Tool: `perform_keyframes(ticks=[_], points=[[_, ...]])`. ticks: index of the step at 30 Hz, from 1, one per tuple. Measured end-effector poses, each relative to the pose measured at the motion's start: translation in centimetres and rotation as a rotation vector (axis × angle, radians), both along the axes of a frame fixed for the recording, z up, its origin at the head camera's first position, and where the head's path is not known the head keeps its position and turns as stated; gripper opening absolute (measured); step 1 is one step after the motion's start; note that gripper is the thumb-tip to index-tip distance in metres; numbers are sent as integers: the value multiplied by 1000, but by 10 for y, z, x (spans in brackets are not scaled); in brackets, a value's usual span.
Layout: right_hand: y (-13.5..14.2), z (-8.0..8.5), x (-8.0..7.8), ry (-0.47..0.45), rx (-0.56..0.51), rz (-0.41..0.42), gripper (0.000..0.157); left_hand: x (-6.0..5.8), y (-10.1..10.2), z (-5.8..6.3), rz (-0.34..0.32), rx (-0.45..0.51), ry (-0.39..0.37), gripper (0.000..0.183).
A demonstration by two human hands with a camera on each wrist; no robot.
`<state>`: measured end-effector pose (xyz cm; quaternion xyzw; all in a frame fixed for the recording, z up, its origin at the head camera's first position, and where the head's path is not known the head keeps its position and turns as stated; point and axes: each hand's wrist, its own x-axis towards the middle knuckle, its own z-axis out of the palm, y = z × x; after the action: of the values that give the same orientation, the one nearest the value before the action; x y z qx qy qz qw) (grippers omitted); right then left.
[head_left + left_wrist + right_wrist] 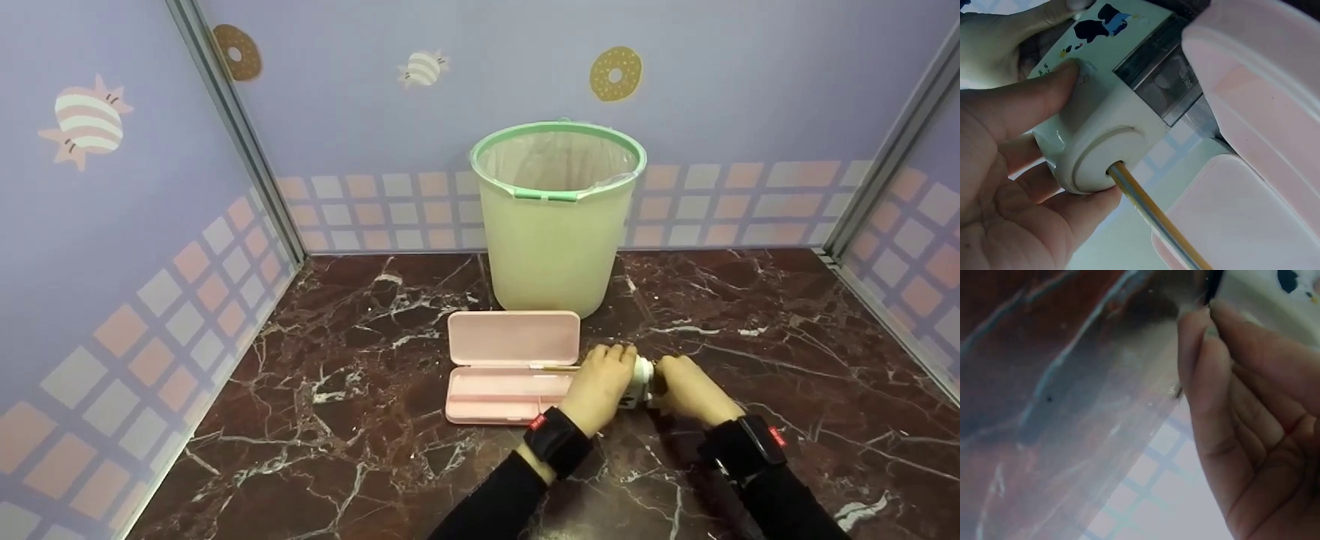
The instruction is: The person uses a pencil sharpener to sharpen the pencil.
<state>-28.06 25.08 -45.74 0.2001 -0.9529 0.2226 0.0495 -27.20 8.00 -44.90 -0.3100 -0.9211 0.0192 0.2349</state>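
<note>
My left hand (600, 386) grips a white crank pencil sharpener (1109, 104) with a penguin print and a clear dark-edged shavings drawer. A gold-and-silver striped pencil (1161, 219) sticks out of the round hole at its end. At the opposite end, my right hand (686, 390) has thumb and fingers pinched together on what appears to be the crank handle, mostly hidden by those fingers. Left of the sharpener lies an open pink pencil case (514, 337), its lid raised at the back. In the head view the pencil passes over the case's right part.
A pale green waste bin (555, 247) with a clear liner stands behind the pencil case, near the back wall. Patterned panels (360, 135) enclose the dark red marble tabletop (300, 450) at the back and both sides.
</note>
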Motion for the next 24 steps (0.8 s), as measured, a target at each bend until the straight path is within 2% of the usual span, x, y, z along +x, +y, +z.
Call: perform_keyframes(ticks=[5, 9, 16, 24], points=[[3, 2, 6, -29, -64, 57, 17, 0, 4, -1, 42, -1, 34, 43], [7, 3, 9, -45, -101, 93, 17, 2, 7, 0, 78, -2, 25, 42], [11, 2, 12, -48, -105, 144, 15, 4, 10, 3, 97, -11, -14, 41], [12, 8, 18, 11, -73, 156, 22, 5, 12, 3, 130, 27, 44, 28]])
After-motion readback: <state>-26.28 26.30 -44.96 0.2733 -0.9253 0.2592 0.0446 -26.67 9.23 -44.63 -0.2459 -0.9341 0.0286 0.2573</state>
